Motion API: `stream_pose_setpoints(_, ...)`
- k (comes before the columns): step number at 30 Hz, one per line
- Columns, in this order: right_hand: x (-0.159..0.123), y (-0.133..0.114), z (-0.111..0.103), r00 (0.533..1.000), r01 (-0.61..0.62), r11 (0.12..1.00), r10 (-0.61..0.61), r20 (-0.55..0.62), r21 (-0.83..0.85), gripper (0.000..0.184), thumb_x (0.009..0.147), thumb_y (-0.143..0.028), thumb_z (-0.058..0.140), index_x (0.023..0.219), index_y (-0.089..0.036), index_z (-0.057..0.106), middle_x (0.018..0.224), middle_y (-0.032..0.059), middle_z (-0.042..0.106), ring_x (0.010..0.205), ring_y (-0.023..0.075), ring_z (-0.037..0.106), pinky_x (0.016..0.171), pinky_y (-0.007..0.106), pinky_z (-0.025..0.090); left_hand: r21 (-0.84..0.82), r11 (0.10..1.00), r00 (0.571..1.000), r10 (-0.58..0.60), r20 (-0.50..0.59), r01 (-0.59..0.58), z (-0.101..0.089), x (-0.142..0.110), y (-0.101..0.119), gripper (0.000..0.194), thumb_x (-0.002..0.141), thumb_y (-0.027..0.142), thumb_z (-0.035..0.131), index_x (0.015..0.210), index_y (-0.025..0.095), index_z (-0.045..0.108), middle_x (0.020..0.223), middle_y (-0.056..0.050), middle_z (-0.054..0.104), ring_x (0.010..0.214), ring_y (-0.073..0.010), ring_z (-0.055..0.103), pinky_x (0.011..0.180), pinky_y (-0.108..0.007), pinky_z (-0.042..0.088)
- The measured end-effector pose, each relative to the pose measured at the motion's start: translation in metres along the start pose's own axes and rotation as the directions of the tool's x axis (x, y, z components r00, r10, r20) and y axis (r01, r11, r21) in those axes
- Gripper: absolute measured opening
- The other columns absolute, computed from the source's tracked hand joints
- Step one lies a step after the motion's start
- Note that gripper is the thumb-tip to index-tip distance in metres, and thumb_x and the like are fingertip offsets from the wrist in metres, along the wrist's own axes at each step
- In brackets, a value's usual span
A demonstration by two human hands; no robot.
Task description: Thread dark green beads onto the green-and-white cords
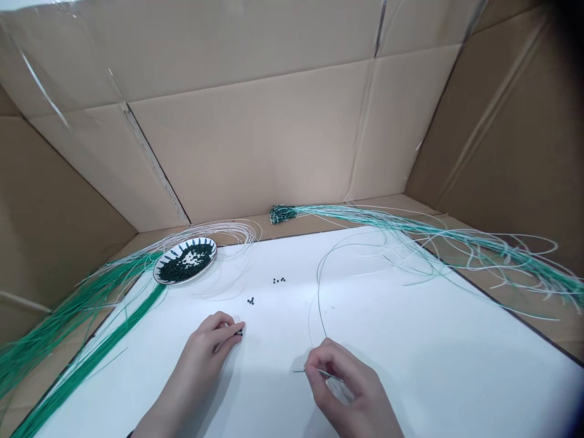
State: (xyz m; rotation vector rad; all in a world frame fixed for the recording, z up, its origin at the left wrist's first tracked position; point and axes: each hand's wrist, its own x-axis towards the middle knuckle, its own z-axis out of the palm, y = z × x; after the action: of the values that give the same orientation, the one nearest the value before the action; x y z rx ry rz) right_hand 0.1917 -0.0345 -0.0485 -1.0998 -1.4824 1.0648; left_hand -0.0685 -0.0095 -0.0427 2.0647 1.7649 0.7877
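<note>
On the white board, my left hand has its thumb and fingers closed around a few small dark beads. My right hand pinches a thin green cord between thumb and fingertips. The cord's short end sticks out to the left, and a long thin strand curves up and away behind that hand. Two little groups of loose beads, one nearer and one farther, lie on the board beyond my left hand.
A patterned plate full of dark beads stands at the back left. Green strands run beneath and beside it, near looped white strands. A bundle of beaded cords stretches along the back right. Cardboard walls enclose the board.
</note>
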Motion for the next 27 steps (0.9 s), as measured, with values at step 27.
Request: stream_pose_setpoints(27, 0.001, -0.048, 0.04, 0.986, -0.165, 0.972, 0.156, 0.065, 0.166, 0.011, 0.085, -0.029, 0.063, 0.075, -0.024, 0.068, 0.089, -0.0005, 0.077, 0.08, 0.0156, 0.071, 0.073, 0.021, 0.06, -0.829, 0.377, 0.826, -0.539, 0.165, 0.412, 0.003, -0.042, 0.061, 0.026, 0.066, 0.043, 0.09, 0.081, 0.023, 0.084, 0.075, -0.003, 0.079, 0.074, -0.0179, 0.071, 0.071, -0.025, 0.054)
